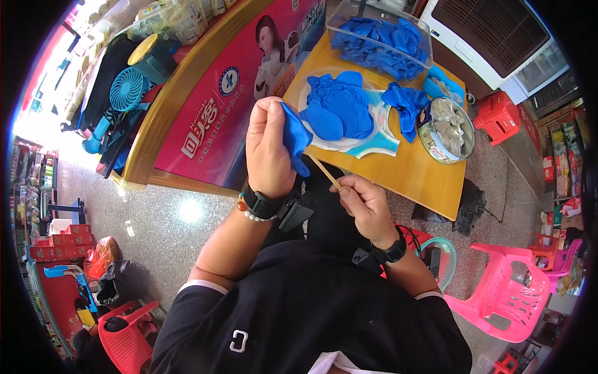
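Observation:
My left hand [268, 153] is raised in front of me, its thumb and fingers pinching a limp blue fabric-like piece [295, 136]. In my right hand [364, 201] is a thin wooden stick [325, 172], held between thumb and fingers. The stick's far tip reaches the lower edge of the blue piece; whether it goes inside cannot be seen. Just beyond, a heap of flat rounded blue pieces [339, 109] lies on a white and light-blue sheet [381, 142]. Crumpled blue pieces [406, 105] rest to its right.
A clear bin [430, 51] of blue pieces stands at the back of the wooden table [418, 181]. A round tin [439, 154] with whitish contents and a small blue tray [458, 95] sit right. A pink counter [205, 134] borders the left; a pink chair [498, 290] stands at right.

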{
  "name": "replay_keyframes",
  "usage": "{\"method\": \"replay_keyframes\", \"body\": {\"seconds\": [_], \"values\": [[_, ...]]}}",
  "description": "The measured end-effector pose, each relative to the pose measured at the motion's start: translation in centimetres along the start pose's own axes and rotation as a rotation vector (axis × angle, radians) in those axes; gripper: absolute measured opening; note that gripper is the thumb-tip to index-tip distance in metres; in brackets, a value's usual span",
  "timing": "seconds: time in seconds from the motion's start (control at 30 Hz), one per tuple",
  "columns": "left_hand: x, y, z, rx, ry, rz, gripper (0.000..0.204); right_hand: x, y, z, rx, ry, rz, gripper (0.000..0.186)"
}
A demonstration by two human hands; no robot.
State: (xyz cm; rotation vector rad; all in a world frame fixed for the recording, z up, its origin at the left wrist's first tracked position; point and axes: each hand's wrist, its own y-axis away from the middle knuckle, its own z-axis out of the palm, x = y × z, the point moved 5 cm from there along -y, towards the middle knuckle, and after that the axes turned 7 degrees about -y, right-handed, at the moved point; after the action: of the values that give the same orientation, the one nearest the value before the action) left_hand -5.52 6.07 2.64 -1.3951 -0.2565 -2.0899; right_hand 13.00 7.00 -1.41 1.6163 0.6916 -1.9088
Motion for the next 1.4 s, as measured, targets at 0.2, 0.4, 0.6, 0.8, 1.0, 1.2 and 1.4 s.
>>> {"method": "replay_keyframes", "body": {"seconds": [0.2,0.4,0.6,0.8,1.0,1.2,1.4], "values": [[0.3,1.6,1.5,-0.179,-0.098,-0.012,0.01,0.8,0.0,-0.7,0.031,-0.108,0.059,0.016],[-0.7,1.5,1.3,-0.347,-0.13,-0.132,0.013,0.1,-0.4,-0.4,-0.018,-0.128,0.066,0.015],[-1.0,2.1,1.6,-0.406,-0.193,-0.198,0.013,1.0,0.1,-0.3,0.042,-0.105,0.059,0.017],[-1.1,2.2,1.8,-0.285,-0.125,-0.28,0.015,1.2,0.2,-0.2,0.053,-0.254,0.078,0.019],[-0.1,2.2,2.0,-0.197,-0.049,-0.147,0.019,1.1,0.0,0.2,0.038,-0.26,0.045,0.023],[-0.1,1.7,1.3,-0.108,0.055,-0.133,0.011,1.4,0.0,0.1,0.006,-0.431,0.078,0.021],[-1.3,1.8,1.2,-0.23,0.063,-0.237,0.014,1.5,-0.9,0.4,0.021,-0.417,0.073,0.02]]}}
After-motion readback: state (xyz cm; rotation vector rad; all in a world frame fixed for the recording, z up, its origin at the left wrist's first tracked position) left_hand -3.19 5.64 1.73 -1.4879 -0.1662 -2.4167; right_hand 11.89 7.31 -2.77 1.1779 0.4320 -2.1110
